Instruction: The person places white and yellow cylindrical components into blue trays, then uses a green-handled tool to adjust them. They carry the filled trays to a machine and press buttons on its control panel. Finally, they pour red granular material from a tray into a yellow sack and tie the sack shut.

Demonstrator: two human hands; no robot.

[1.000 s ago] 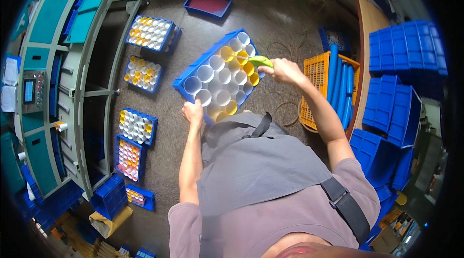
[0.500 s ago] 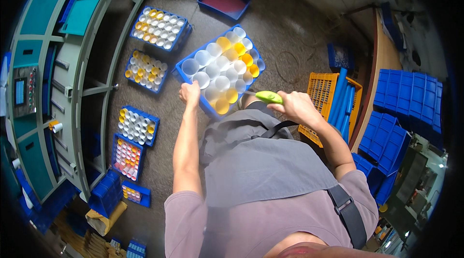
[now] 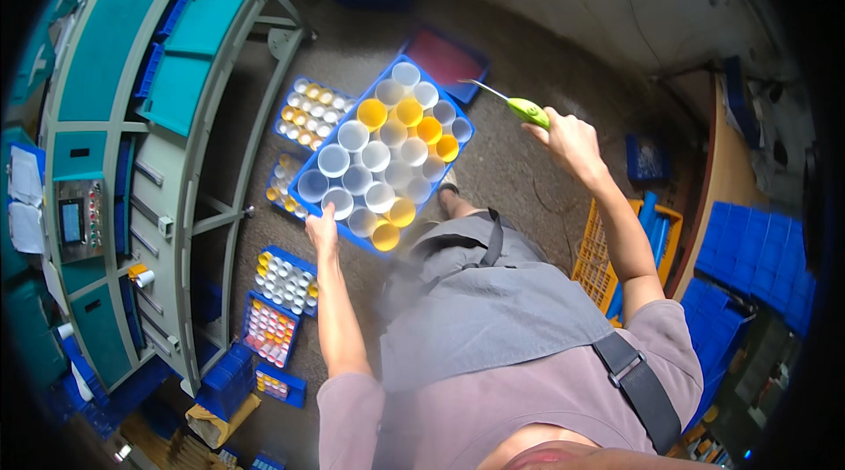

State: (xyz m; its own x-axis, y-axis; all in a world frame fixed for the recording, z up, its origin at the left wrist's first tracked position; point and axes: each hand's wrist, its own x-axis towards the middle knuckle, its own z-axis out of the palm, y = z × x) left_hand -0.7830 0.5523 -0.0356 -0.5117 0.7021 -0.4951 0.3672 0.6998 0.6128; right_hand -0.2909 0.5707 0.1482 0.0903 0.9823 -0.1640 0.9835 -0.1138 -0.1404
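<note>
A blue crate (image 3: 450, 167) full of upright, open-topped white and yellow tubes (image 3: 375, 156) hangs tilted in front of me. Its near-left edge is in my left hand (image 3: 323, 234), with the thumb over the rim beside a white tube; the fingers below are partly hidden. Out to the right, my right hand (image 3: 570, 146) is closed around the handle of a green-handled tool (image 3: 528, 112). The tool's thin metal shaft points left and away, past the crate's far-right side, and touches nothing.
Crates of tubes (image 3: 286, 279) line the floor at left, beside a grey-and-teal machine (image 3: 185, 232). Beyond the held crate lies a blue tray with a reddish bottom (image 3: 440, 58). A yellow basket (image 3: 598, 250) and stacked blue crates (image 3: 757, 250) stand at right.
My left hand and the crate have shifted left, now covering part of the floor crates. My right hand has lifted the tool up and away from the crate's near-right corner. The view has turned.
</note>
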